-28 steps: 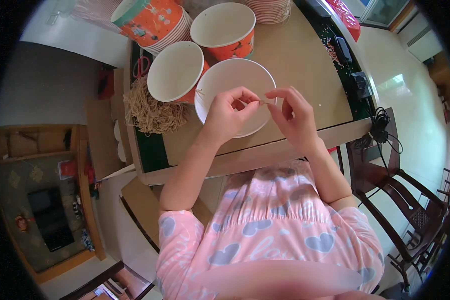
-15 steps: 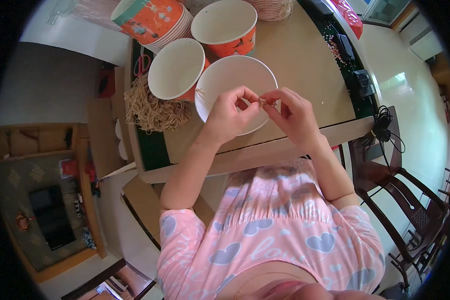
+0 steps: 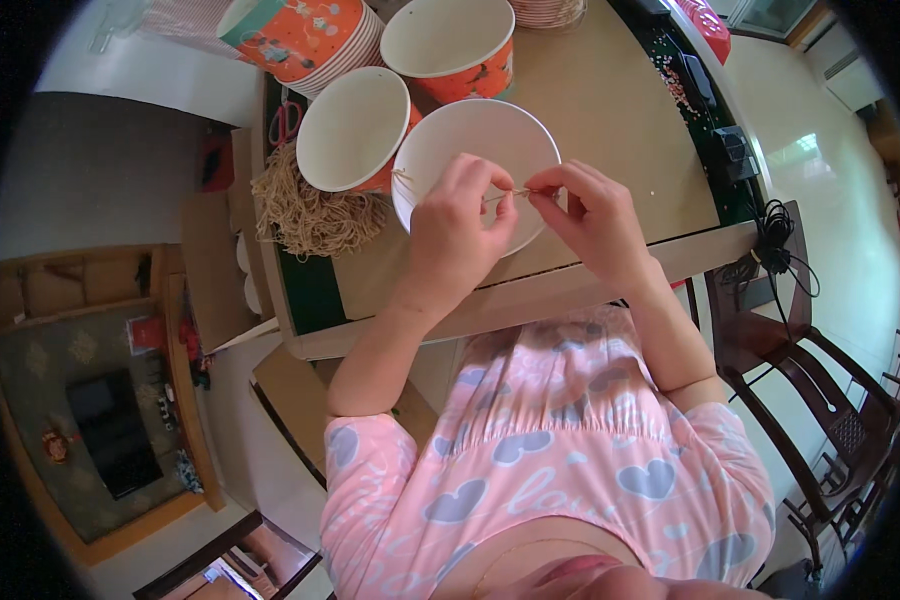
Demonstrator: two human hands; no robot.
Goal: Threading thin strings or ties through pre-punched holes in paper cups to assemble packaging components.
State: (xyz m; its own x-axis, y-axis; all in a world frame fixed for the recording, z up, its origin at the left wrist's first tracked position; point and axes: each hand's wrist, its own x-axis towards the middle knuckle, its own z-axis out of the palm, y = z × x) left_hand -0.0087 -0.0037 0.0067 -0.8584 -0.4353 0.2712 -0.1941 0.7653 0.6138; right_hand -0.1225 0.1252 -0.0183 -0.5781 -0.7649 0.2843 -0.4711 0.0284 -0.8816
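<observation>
Above the near edge of a white paper tub (image 3: 485, 130), my left hand (image 3: 458, 225) and my right hand (image 3: 598, 215) pinch a short piece of thin tan twine (image 3: 519, 191). The twine runs between the two sets of fingertips, and its finer detail is too small to make out. Thumb and forefinger are pressed together on each hand. A tan twine end (image 3: 402, 176) shows at the tub's left rim. Left of the tub lies a loose heap of the same tan twine (image 3: 315, 215).
Orange-printed paper tubs, one at left (image 3: 355, 130) and one behind (image 3: 448, 40), stand close by. A nested stack of tubs (image 3: 305, 40) lies at the back left, near red-handled scissors (image 3: 286, 122). Black cable (image 3: 773, 238) hangs at the table's right corner beside a dark chair (image 3: 820, 370).
My fingertips have drawn slightly apart, and a short stretch of twine now shows between them. My left hand's fingers have lifted a little. The whole view has shifted slightly.
</observation>
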